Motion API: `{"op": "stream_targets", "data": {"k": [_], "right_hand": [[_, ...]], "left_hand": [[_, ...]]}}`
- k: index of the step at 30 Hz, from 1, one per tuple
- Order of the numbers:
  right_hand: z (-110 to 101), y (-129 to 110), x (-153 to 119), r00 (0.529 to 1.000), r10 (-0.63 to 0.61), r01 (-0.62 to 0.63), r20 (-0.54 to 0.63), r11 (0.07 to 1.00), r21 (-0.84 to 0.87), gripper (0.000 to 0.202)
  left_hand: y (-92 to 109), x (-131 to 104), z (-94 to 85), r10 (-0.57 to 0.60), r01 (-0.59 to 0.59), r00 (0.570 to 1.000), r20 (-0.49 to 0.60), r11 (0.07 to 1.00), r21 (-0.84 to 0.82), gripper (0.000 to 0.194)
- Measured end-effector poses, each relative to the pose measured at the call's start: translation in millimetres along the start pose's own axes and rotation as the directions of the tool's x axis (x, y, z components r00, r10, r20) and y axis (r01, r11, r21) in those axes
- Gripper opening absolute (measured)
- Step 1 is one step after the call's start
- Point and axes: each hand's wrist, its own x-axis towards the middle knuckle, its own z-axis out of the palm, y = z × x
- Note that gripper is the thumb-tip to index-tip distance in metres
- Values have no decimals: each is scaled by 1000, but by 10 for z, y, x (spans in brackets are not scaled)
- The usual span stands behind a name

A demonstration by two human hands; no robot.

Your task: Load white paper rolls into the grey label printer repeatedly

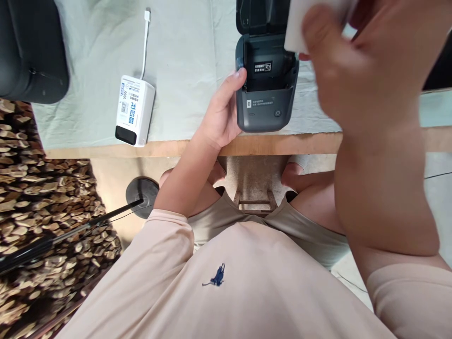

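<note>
My left hand (226, 106) grips the left side of a dark grey portable label printer (263, 110), thumb on its upper edge. The printer's lid (263, 16) is flipped up, showing a hollow compartment with a small white printed label inside. My right hand (353, 61) is raised close to the camera, above and right of the printer. Its fingers are closed on a flat white piece (296, 28), blurred and partly out of frame, whose kind I cannot make out. The white piece covers the printer's upper right corner.
A white power bank (136, 110) with a short white cable (144, 47) lies to the left on the cloth-covered table (183, 56). A black bag-like object (31, 52) sits at the far left. Below the wooden edge (169, 149) are a stand's round base (141, 195) and stacked firewood (52, 202).
</note>
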Motion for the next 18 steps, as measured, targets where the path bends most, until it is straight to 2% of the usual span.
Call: {"op": "stream_targets", "data": {"k": [2,4,8,12,18], "right_hand": [[-16,-123,-19,989,-29,66,146,965,-255,57],[-15,-202,-29,966,-15,116,257,916,-384,60],[17,-244,-22,957,52,95,285,874,-477,53],[45,-253,0,948,79,89,307,864,-496,46],[98,-251,-4,943,73,132,326,814,-565,46]], "left_hand": [[-1,-8,1,-13,13,1000,-2,1000,15,26],[1,-15,3,-20,20,1000,7,1000,19,23],[7,-22,24,-2,2,1000,6,998,56,20],[-1,-28,47,-12,24,997,-81,988,150,19],[-10,-41,65,-31,41,989,-143,997,66,23]]}}
